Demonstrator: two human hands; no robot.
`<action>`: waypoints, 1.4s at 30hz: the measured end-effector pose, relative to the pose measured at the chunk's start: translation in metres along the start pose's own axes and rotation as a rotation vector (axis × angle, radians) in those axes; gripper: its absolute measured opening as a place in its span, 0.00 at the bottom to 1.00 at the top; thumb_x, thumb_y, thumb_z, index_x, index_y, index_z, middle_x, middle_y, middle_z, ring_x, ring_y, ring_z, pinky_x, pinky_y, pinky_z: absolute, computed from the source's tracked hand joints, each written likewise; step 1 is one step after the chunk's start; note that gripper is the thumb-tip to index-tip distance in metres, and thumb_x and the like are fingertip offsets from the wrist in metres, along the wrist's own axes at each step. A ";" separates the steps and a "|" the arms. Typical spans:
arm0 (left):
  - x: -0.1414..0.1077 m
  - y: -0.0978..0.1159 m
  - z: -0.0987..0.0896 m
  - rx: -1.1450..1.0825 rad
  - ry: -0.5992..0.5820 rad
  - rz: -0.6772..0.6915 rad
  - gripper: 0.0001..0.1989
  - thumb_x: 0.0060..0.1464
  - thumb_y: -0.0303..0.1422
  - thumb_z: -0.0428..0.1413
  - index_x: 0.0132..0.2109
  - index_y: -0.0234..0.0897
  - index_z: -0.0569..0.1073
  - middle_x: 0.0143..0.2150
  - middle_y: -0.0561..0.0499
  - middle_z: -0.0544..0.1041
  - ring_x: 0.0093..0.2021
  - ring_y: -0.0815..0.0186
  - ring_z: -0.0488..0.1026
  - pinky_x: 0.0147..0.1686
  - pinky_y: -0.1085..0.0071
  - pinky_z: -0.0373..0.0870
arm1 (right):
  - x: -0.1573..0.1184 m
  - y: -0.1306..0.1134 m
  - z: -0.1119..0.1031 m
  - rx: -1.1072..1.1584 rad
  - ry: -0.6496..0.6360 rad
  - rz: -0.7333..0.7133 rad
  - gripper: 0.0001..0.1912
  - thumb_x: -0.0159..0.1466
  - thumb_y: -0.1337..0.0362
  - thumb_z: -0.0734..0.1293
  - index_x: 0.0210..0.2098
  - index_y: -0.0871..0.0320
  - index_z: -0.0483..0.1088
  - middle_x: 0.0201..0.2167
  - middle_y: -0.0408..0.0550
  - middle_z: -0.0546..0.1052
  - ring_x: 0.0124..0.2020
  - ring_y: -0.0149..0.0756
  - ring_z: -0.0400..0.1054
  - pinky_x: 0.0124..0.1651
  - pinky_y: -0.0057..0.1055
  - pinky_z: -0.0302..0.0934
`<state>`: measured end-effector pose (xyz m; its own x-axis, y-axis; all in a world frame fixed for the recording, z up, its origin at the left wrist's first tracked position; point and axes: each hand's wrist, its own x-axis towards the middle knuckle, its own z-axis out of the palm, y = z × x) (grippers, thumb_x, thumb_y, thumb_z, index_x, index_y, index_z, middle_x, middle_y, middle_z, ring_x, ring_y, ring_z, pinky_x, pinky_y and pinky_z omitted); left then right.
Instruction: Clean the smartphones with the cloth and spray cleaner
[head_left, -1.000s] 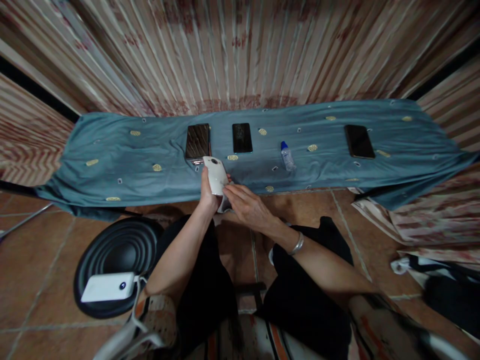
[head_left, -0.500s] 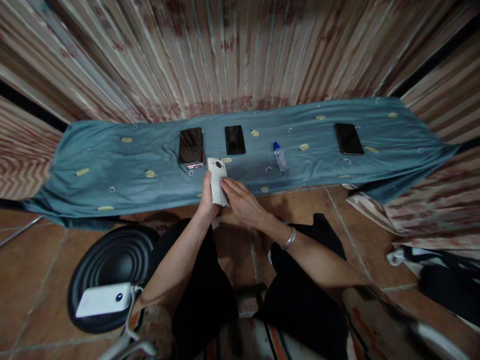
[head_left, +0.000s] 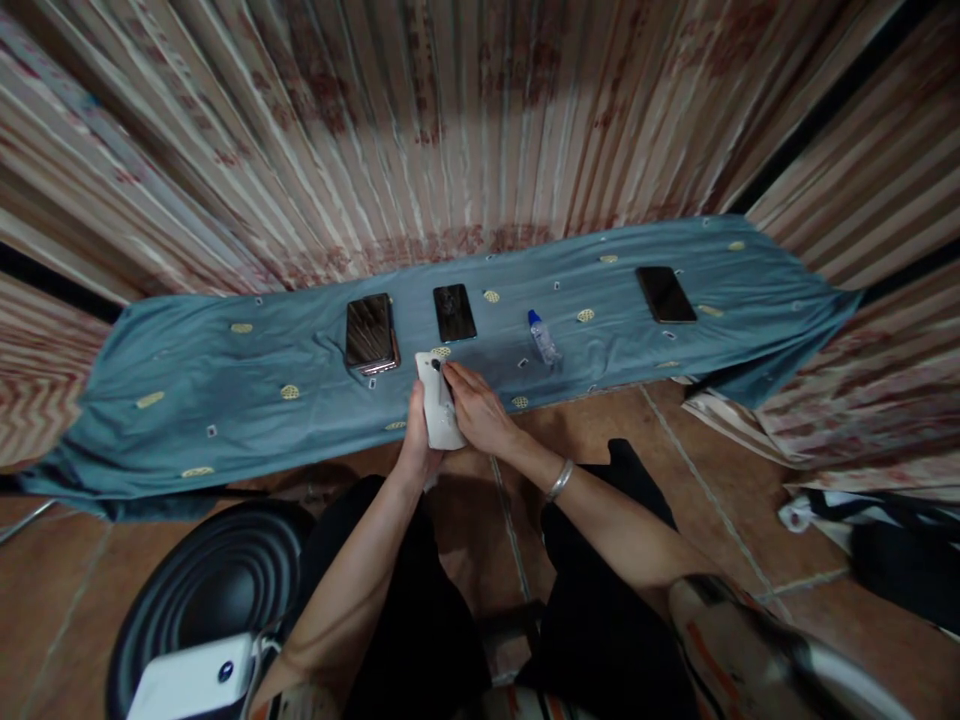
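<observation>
A white smartphone (head_left: 442, 415) with a dark round camera faces back-side up above the near edge of the cloth-covered table. My left hand (head_left: 416, 440) is closed around its left side and lower part. The bent fingers of my right hand (head_left: 480, 410) press together on the phone's right side, close to the camera; whatever may be under them is hidden. Just beyond lie a stack of dark phones (head_left: 369, 330) and a single black phone (head_left: 454, 312). To the right rests a small clear bottle with a blue cap (head_left: 541, 338).
Another dark phone (head_left: 665, 294) lies toward the right end of the blue patterned cloth (head_left: 247, 375). Pleated curtains (head_left: 465, 130) hang behind. At lower left, a white power bank (head_left: 199, 675) with a cable sits on a black ribbed round stool (head_left: 217, 560).
My right fingers have slid up the phone's back toward its camera. The view has shifted, so the table sits lower and more tilted. The other phones and the bottle stay put.
</observation>
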<state>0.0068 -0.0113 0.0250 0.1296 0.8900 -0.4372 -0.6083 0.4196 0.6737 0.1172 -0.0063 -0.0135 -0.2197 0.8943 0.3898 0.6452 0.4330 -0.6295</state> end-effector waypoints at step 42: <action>0.014 0.016 -0.020 0.002 0.073 0.157 0.26 0.60 0.52 0.49 0.43 0.34 0.79 0.30 0.49 0.81 0.30 0.65 0.78 0.34 0.73 0.74 | -0.019 -0.031 -0.001 0.215 -0.014 0.044 0.23 0.67 0.72 0.55 0.59 0.66 0.68 0.60 0.60 0.72 0.63 0.40 0.66 0.66 0.41 0.60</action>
<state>-0.0166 0.0040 0.0179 -0.0243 0.9292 -0.3687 -0.6150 0.2769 0.7383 0.1021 -0.0362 -0.0010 -0.2055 0.9137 0.3506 0.4838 0.4062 -0.7752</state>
